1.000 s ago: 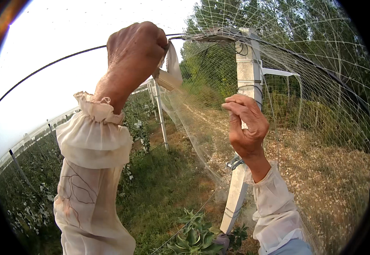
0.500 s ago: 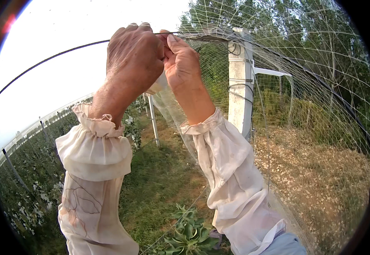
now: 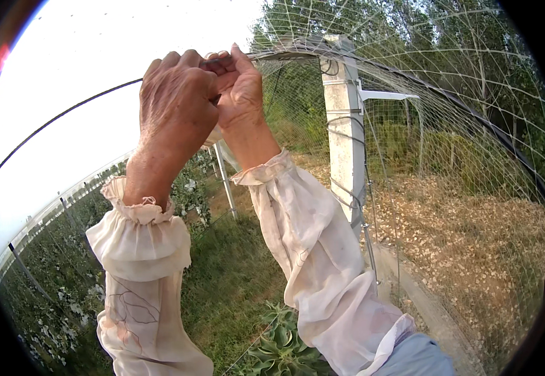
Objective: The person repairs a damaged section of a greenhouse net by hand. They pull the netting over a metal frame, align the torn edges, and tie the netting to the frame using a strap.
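High against the pale sky, left of the post [image 3: 345, 141], the left hand [image 3: 181, 103] and right hand [image 3: 242, 94] meet at a dark cable [image 3: 84, 101]. Both arms are raised, presumably because the cable runs at that height. Left hand: back toward the view, fingers curled over, tips hidden; cannot tell what they pinch. Right hand: palm toward the view, fingers bent in at the cable, thumb standing up apart from them; cannot tell whether anything is pinched. The hands face each other closely, which probably lets both work one short stretch of cable.

A pale piece [image 3: 213, 136] shows just below the hands, mostly covered by them; its kind is unclear.

Cable location: bowed across the upper view, entering at left, passing the hands, then reaching the post top. Net [image 3: 473, 94] bunches near there and fans out to the right; post and cable likely bear it. Wire loops [image 3: 346, 119] circle the post, seemingly as ties. A white arm [image 3: 388, 95] juts right from the post, perhaps holding the net outward. Leafy plant [image 3: 285, 344] stands low, below the sleeves [image 3: 322, 250].
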A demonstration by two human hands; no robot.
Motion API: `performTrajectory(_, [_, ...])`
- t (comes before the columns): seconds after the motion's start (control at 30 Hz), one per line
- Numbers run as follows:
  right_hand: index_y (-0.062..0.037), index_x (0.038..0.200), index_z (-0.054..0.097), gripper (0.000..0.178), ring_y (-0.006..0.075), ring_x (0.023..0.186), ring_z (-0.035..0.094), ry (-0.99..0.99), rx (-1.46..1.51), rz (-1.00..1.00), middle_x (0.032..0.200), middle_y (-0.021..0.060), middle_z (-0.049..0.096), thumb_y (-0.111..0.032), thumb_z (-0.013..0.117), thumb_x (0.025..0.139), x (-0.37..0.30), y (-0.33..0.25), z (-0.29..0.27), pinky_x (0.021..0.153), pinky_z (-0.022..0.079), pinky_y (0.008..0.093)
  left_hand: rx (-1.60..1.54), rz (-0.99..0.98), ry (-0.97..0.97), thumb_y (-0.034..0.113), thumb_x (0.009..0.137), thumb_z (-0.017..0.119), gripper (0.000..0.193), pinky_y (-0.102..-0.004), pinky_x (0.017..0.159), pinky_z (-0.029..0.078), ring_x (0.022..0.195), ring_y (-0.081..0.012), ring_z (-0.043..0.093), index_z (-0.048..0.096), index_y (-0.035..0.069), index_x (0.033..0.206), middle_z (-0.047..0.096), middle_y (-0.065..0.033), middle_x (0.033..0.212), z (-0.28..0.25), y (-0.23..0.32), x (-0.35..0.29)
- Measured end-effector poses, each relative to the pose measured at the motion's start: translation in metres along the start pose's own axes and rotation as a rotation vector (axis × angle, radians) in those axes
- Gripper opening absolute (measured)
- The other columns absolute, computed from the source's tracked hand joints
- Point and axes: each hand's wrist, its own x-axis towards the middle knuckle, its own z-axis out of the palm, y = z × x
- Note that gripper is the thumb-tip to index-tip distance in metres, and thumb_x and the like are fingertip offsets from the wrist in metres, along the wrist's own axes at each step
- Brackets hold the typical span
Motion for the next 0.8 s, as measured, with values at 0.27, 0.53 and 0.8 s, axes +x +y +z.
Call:
performTrajectory(0.27, [0.0004,0.099,0.062,0.020,0.0248,0.086,0.067,-0.041,-0.035,0.056,0.092,0.0142,0.068,-0.019,0.058,0.099,0.000,0.004,-0.008,0.082,0.057,0.0389,-0.131,-0.211,-0.119,0.007,0.069,0.069,0.009,-0.0403,0.077,0.052,0.084,-0.0302,0.069,0.076,0.009,0.074,0.073,-0.0087,0.088,-0.010,-0.013,0.021])
performTrajectory(0.53, [0.0099,0.110,0.066,0.024,0.0173,0.077,0.070,-0.159,-0.303,0.165,0.094,0.0167,0.071,-0.003,0.069,0.090,-0.049,-0.001,-0.014,0.065,0.059,0.0293,-0.093,-0.307,-0.126,0.009,0.075,0.064,0.015,-0.0368,0.070,0.053,0.072,-0.0243,0.070,0.079,0.012,0.079,0.073,-0.0084,0.075,-0.016,-0.020,0.021])
performTrajectory(0.8, [0.0100,0.097,0.064,0.011,0.0208,0.068,0.069,0.315,-0.333,0.011,0.081,0.0161,0.068,0.003,0.064,0.089,-0.020,0.006,-0.007,0.060,0.058,0.0307,-0.084,-0.244,-0.076,0.007,0.082,0.060,0.056,-0.0374,0.076,0.054,0.080,-0.0170,0.069,0.062,0.023,0.136,0.074,-0.0064,0.084,-0.014,-0.016,0.029])
